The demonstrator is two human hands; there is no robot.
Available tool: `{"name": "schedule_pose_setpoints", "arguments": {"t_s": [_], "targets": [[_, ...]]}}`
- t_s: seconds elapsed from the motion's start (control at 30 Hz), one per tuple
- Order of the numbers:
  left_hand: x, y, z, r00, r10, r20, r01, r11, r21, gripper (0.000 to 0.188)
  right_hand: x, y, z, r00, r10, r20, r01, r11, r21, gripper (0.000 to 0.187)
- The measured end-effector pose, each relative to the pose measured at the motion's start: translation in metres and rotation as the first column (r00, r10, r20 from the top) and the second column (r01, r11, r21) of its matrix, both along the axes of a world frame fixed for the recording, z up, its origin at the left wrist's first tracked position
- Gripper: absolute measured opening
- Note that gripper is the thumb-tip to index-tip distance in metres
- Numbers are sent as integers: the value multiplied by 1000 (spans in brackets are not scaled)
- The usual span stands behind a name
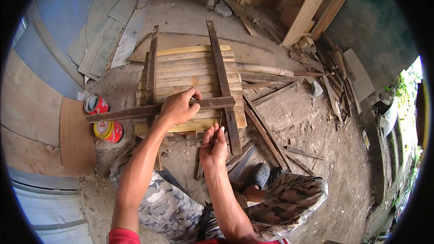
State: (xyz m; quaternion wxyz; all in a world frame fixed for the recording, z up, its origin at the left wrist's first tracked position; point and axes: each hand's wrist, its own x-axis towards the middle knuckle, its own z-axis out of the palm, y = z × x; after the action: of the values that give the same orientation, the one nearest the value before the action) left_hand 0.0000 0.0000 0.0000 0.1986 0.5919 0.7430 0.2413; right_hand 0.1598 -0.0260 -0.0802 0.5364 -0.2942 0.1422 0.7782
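Observation:
In front of me lies a panel of pale wooden slats (190, 79). Two dark wooden strips, a left one (152, 70) and a right one (220, 65), run lengthwise over it. A third dark strip (120, 113) lies across both and sticks out past the left side. My left hand (178, 106) rests over this cross strip with curled fingers; what they hold, if anything, is hidden. Just below the strip, beside the right-hand one, my right hand (214, 147) is palm up. Its fingertips pinch a thin, dark nail (221, 117) pointing upward.
Two red cans, an upper one (96, 104) and a lower one with a yellow rim (108, 131), stand left of the panel. Long wood pieces (266, 135) and a handsaw-like blade (241, 162) lie at right. Scrap wood (334, 77) is heaped farther right; boards (307, 9) lean behind.

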Motion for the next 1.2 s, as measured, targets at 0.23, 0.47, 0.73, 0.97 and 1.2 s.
{"name": "schedule_pose_setpoints", "arguments": {"t_s": [0.23, 0.47, 0.73, 0.97, 1.2], "targets": [[-4, 2, -11, 999, -29, -29, 32, 994, 101, 26, 3, 1, 5, 997, -34, 76, 26, 995, 97, 19], [-1, 3, -6, 999, -17, -27, 18, 999, 48, 27, 16, 0, 1, 995, 60, 85, -70, 989, 129, 20], [-1, 3, -8, 996, -37, -78, 42, 997, 66, 31, 31, -10, -31, 962, 106, 253, -159, 967, 197, 16], [1, 2, -12, 998, -41, -45, 50, 974, 221, 22, 70, -24, -62, 894, 282, 348, -340, 933, 117, 18], [-2, -3, -18, 993, -106, -46, 115, 912, 393, 16, 95, -33, -61, 865, 370, 339, -445, 878, 178, 20]]}}
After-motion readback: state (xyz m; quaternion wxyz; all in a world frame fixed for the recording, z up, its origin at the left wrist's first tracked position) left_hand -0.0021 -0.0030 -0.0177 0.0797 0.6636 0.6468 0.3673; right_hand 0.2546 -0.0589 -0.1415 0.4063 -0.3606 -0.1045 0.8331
